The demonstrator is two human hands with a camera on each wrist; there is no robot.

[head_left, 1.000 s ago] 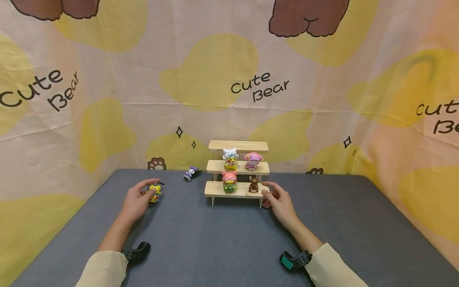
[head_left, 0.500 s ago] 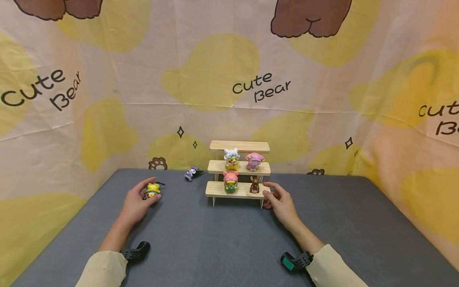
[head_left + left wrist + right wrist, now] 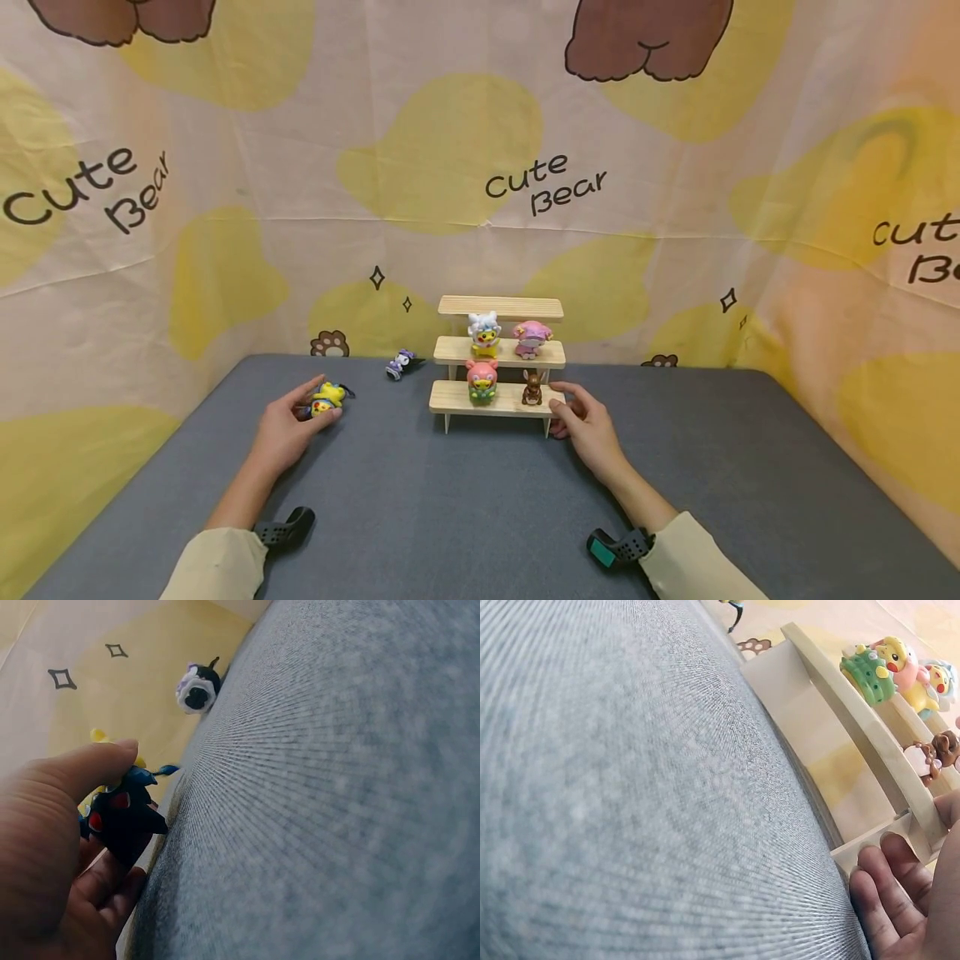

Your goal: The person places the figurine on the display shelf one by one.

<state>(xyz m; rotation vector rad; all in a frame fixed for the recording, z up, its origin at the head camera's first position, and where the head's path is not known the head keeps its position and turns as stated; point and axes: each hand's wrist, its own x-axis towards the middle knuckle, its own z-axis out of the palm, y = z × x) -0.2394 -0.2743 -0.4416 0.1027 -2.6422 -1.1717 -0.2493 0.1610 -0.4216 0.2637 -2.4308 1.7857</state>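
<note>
My left hand (image 3: 283, 433) holds a yellow and blue figurine (image 3: 327, 399) between thumb and fingers, at the left of the table. In the left wrist view its dark blue side with red spots (image 3: 120, 814) faces the camera. My right hand (image 3: 591, 429) grips the right end of the lowest shelf of a three-tier wooden stand (image 3: 450, 398). On that shelf are a pink and green figurine (image 3: 482, 383) and a brown figurine (image 3: 532, 390). The middle shelf bears a white-hatted yellow figurine (image 3: 484, 335) and a pink one (image 3: 532, 337).
A purple, white and black figurine (image 3: 401, 364) lies tilted on the grey table (image 3: 442, 517), left of the stand near the back edge. Behind the table hangs a patterned cloth (image 3: 300, 167) with yellow patches.
The figurine in my left hand has turned between the fingers and now leans to the right, its face toward the head view. The right hand stays at the stand.
</note>
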